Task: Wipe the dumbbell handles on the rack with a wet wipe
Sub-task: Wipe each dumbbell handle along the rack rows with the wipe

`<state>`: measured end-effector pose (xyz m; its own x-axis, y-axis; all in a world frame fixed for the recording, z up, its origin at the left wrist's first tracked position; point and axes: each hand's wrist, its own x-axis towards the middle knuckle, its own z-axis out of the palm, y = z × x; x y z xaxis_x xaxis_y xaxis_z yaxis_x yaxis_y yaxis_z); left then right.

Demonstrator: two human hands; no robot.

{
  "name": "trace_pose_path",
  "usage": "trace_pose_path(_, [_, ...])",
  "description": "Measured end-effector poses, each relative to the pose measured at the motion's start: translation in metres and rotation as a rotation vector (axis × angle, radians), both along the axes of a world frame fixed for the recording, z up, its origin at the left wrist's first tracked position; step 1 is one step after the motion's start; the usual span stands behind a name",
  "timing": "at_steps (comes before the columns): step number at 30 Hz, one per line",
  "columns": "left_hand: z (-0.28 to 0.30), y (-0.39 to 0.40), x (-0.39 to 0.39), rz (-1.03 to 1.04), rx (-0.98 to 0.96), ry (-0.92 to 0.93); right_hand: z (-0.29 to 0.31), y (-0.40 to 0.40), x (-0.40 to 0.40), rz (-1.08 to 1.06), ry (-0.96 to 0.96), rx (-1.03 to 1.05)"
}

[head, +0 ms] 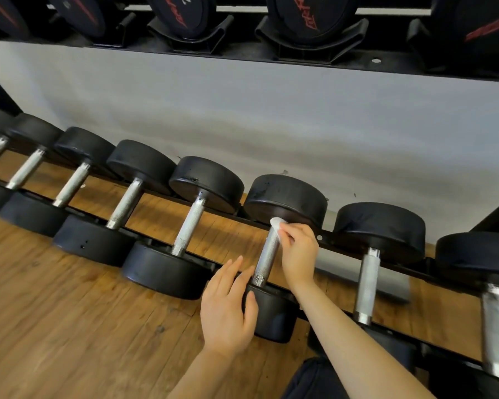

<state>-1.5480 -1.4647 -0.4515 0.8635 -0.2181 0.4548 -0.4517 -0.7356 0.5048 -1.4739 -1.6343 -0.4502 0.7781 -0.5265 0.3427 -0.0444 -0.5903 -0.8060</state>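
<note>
A row of black dumbbells with knurled silver handles lies on the low rack (337, 240). My right hand (298, 251) pinches a white wet wipe (277, 227) against the far end of one silver handle (267, 259), close to its far black head (285, 198). My left hand (228, 309) rests with straight fingers on the near black head (274, 318) of the same dumbbell, its thumb laid over the top of that head. The wipe is mostly hidden by my fingers.
Neighbouring dumbbells flank this one: a handle to the left (189, 226) and one to the right (368, 286). An upper rack shelf (242, 53) holds larger dumbbells. A grey wall stands behind, wood floor (69, 326) lies below, and my dark-clothed knee (314, 378) shows at the bottom.
</note>
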Motion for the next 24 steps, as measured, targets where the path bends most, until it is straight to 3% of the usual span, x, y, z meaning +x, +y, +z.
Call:
trace_pose_path(11, [0.003, -0.001, -0.002, 0.02, 0.02, 0.033, -0.012, -0.003, -0.006, 0.047, -0.031, -0.049])
trace_pose_path(18, [0.004, 0.003, 0.006, -0.037, 0.184, 0.033, -0.011, -0.001, -0.002, 0.01, -0.058, 0.061])
trace_pose_path(24, [0.009, 0.007, 0.011, -0.125, 0.217, 0.019, -0.013, -0.001, -0.011, 0.08, -0.06, 0.081])
